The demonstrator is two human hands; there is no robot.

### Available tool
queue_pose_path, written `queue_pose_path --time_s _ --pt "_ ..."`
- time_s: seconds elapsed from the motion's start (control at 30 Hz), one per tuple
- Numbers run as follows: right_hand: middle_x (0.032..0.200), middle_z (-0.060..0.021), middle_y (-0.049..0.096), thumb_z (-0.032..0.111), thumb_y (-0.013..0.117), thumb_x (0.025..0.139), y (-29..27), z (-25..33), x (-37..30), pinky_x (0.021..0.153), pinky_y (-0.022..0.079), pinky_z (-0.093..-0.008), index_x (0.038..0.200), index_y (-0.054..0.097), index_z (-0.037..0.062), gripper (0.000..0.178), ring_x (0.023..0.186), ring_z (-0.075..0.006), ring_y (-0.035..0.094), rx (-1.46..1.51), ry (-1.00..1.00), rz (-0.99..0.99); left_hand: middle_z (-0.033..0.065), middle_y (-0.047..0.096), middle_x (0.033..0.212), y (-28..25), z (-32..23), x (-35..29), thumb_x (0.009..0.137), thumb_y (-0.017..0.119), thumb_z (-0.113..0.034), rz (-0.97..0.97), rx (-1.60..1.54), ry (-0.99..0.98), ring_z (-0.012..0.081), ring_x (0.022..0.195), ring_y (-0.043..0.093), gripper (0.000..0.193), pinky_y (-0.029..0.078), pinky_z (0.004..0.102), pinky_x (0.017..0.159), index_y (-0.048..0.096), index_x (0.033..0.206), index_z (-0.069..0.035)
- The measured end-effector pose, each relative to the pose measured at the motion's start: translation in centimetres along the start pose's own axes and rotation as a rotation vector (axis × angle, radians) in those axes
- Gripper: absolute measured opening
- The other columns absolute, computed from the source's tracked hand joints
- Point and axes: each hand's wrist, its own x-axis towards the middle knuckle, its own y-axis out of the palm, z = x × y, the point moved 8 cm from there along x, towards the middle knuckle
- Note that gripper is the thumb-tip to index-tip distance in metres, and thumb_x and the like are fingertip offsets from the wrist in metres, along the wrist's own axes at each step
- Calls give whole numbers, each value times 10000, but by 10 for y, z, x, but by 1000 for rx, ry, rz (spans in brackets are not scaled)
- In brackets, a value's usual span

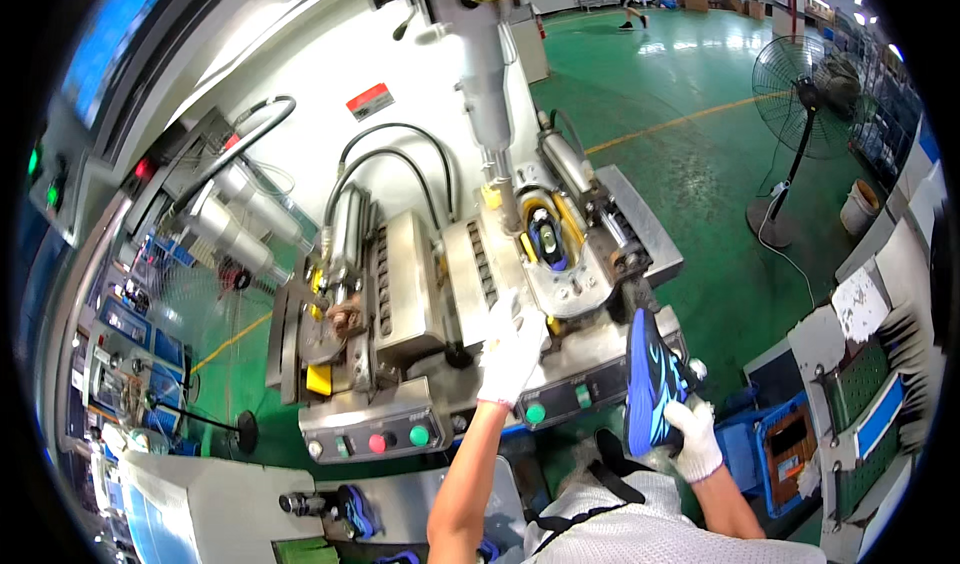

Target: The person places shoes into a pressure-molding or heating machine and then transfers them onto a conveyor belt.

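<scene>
My right hand (695, 439), in a white knit glove, grips a blue and black sports shoe (647, 379) near its lower end. The shoe is held upright, toe up, just in front of the machine's right side. My left hand (512, 352), gloved the same way, reaches over the machine's front with its fingers stretched out beside a slotted metal block (470, 269); whether it touches the block I cannot tell. Beyond it, another dark shoe (546, 236) sits in a yellow-edged cradle (578, 289) under a vertical press cylinder (485, 84).
A control panel with green buttons (535, 413) and a red button (378, 443) runs along the machine's front. More shoes (355, 511) lie on a metal shelf at lower left. A standing fan (806, 94), a bucket (859, 207) and blue crates (740, 454) are on the right.
</scene>
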Motion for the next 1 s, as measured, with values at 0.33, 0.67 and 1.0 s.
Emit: queue_pose_path --time_s 0.33,0.67,1.0 --pt "885 9 572 94 702 905 -61 17 -14 547 429 -274 1082 617 68 198 657 -98 508 -159 68 -459 351 599 1237 129 158 222 829 721 -317 -79 721 -331 469 1206 599 646 486 475 1026 455 1252 91" --pt "1165 -139 643 127 748 849 42 101 169 847 547 -358 1176 665 14 356 1009 -237 643 -516 -184 -75 270 669 1251 9 33 132 868 743 -464 -35 172 -385 369 1158 665 712 497 414 1019 566 1343 35" --pt "1138 -246 704 439 526 937 179 -32 518 919 538 -505 1023 738 30 469 1030 -417 696 -1876 -647 -9 176 633 1274 -132 18 -276 841 800 -206 -211 148 -1036 260 1166 616 758 479 389 1037 406 1450 14"
